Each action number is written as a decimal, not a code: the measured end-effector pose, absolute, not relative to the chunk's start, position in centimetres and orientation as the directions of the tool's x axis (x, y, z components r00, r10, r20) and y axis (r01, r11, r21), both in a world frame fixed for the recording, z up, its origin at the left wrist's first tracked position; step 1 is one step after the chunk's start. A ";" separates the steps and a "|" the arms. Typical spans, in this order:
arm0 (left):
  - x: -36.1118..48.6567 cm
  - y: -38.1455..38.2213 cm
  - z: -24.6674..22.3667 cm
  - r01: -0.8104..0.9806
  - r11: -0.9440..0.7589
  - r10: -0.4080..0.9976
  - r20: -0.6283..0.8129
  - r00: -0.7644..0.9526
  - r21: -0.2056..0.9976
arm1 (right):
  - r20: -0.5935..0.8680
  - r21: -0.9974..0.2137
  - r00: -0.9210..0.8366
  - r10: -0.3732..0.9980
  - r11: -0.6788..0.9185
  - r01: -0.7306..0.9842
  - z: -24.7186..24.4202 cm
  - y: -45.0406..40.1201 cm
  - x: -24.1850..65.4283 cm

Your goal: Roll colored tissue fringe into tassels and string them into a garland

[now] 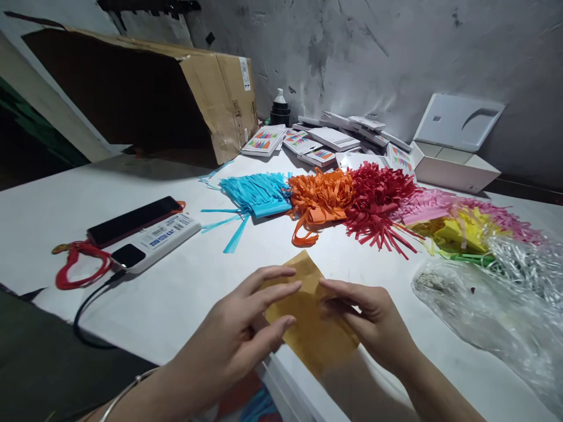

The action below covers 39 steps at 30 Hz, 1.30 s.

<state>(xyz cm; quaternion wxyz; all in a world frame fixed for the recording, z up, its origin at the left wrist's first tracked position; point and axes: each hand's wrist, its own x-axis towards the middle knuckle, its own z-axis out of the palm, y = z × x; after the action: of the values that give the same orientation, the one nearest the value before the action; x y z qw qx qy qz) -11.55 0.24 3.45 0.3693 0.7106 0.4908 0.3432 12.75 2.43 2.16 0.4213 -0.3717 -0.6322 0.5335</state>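
A golden-brown piece of paper [319, 328], flat and roughly rectangular, is tilted between my hands near the table's front edge. My right hand [369, 316] pinches its right edge between thumb and fingers. Over the paper's left side lies my left hand [250, 316], its fingers stretched out and apart; whether they touch the paper I cannot tell. Beneath the paper is a whitish box [285, 381], with blue and reddish material partly showing inside. Beyond my hands lie fringed paper bundles in blue [259, 193], orange [321, 196] and red [380, 193].
Pink [428, 205] and yellow [466, 228] fringed paper and clear plastic bags [484, 310] lie right. A phone [136, 220] and a cabled white device [158, 240] lie left. Behind are a large cardboard box [224, 99], flat printed boxes [334, 139] and an open white box [453, 164].
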 end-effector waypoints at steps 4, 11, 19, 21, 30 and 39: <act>-9.9 0.8 4.4 0.490 -0.375 0.898 0.179 0.401 0.787 | 0.285 -0.952 -0.393 0.874 0.308 -0.005 2.2 1.8 11.9; -9.7 1.3 4.0 0.507 -0.333 0.933 0.197 0.302 0.795 | 0.412 -0.857 -0.421 0.808 0.501 0.121 2.4 1.7 12.5; -10.0 1.5 3.9 0.398 -0.284 0.918 0.128 0.375 0.873 | 0.237 -0.931 -0.399 0.886 0.325 0.167 2.7 1.8 12.9; -10.0 1.5 4.0 0.365 -0.273 0.918 0.127 0.376 0.890 | 0.185 -0.946 -0.389 0.903 0.270 0.178 2.9 1.8 12.8; -10.6 1.1 3.6 0.364 -0.213 0.951 0.108 0.288 0.907 | 0.105 -0.968 -0.349 0.931 0.176 0.180 3.0 2.0 13.3; -8.6 1.2 5.3 0.437 -0.428 0.847 0.183 0.499 0.791 | 0.075 -0.995 -0.244 0.967 0.090 0.051 2.3 1.3 11.8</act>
<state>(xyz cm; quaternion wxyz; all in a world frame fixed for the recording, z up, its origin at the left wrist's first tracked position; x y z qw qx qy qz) -8.57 1.17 5.31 0.3489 0.7923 0.4051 0.2938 11.82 1.31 2.33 0.4400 -0.4294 -0.5927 0.5203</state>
